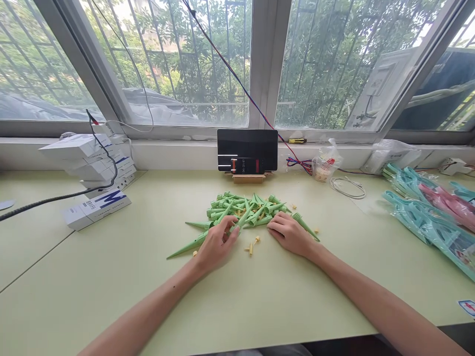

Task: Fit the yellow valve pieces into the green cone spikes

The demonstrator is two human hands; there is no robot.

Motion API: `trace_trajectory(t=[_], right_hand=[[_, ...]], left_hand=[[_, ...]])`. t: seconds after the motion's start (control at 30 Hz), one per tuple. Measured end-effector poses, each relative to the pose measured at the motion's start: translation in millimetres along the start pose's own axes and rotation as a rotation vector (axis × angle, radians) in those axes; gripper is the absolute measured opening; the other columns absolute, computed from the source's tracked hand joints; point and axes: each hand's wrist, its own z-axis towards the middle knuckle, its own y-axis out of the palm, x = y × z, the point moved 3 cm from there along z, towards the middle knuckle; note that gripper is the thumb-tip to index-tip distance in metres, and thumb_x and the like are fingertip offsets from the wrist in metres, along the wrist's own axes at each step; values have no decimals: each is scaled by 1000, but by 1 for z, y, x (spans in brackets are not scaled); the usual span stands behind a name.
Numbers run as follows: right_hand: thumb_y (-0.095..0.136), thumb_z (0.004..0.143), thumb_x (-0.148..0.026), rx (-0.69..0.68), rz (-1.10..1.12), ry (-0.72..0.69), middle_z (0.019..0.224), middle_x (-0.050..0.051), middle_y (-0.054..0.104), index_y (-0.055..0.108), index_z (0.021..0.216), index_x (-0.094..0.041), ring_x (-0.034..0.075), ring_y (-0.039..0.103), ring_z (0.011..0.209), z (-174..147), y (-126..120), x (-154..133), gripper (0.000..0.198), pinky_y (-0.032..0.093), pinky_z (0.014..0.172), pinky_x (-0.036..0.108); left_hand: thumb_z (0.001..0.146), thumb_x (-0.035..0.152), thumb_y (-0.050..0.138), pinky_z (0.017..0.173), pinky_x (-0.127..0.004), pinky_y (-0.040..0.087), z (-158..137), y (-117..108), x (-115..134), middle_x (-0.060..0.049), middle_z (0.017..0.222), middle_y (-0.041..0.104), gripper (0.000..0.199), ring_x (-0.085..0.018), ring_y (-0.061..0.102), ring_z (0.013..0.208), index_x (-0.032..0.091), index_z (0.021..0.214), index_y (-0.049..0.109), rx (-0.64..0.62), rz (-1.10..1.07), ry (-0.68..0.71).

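A heap of green tapered plastic spikes [224, 200] with collared wide ends lies in the middle of the table, small yellow plastic parts among them. At the heap's near left side, my left hand [216, 244] is closed with thumb and fingers on one green spike [244, 217], its tip pointing up and away. My right hand [288, 233] rests at the near right edge of the heap, fingers curled together; what they hold, if anything, is hidden. Between the hands lie a yellow valve-like piece [251, 249] and a small yellow cap [257, 239]. Another long spike [187, 247] lies left of my left hand.
Behind the heap, a phone [247, 166] leans against a dark tablet [248, 141] on a cardboard stand. White boxes [97, 210] and a black cable [55, 198] are at left. At right are a coiled cable [348, 188], a plastic bag [324, 165] and bagged teal items [426, 212].
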Motion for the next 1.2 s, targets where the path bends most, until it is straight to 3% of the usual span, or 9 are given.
trace_trajectory(t=[0.4,0.57,0.67,0.73,0.83,0.93,1.07,1.2], right_hand=[[53,97,-17,6,2,22,88,8,67,67,93,-18,23,57,88,-1,0,3,15,51,83,42],[54,98,-20,146,-11,36,86,8,68,66,94,-19,22,58,83,6,-14,-4,13,51,79,37],[52,99,-22,329,-74,163,84,7,67,65,91,-19,21,60,81,4,-36,10,16,49,77,34],[51,99,-27,373,-184,339,80,7,66,65,86,-18,20,60,76,-3,-51,29,22,48,73,32],[49,99,-35,230,-388,770,79,7,66,65,82,-18,21,61,71,-20,-68,66,29,43,65,30],[43,102,-46,-54,-452,1070,94,13,68,66,104,-17,26,66,85,-38,-70,91,38,43,68,31],[28,103,-56,-287,-416,1174,107,19,64,58,130,-18,32,66,96,-45,-57,95,55,46,76,37],[21,103,-56,-327,-411,1077,103,16,61,60,126,-24,30,66,87,-37,-41,86,56,45,73,37]], left_hand=[[98,34,46,53,-22,41,-1,3,-3,2,78,57,20,-9,47,50,21,111,53,-47,117,50],[99,32,46,56,-21,41,-3,5,4,4,74,54,18,-9,42,51,21,112,52,-100,153,111],[99,31,45,58,-21,40,-5,6,9,4,77,57,19,-8,40,51,20,114,51,-150,161,132],[99,30,44,59,-21,40,-7,6,11,4,77,57,18,-9,42,52,20,113,50,-169,162,141],[99,28,43,58,-20,39,-7,7,14,4,74,56,17,-9,45,54,20,111,50,-181,155,147],[99,28,43,58,-20,39,-7,9,14,5,72,53,16,-9,46,54,20,111,50,-184,152,155],[100,28,43,57,-20,37,-8,10,15,6,69,48,15,-9,43,53,20,111,50,-186,151,172],[99,29,43,56,-20,36,-9,10,15,7,67,44,15,-9,41,52,20,109,50,-189,152,177]])
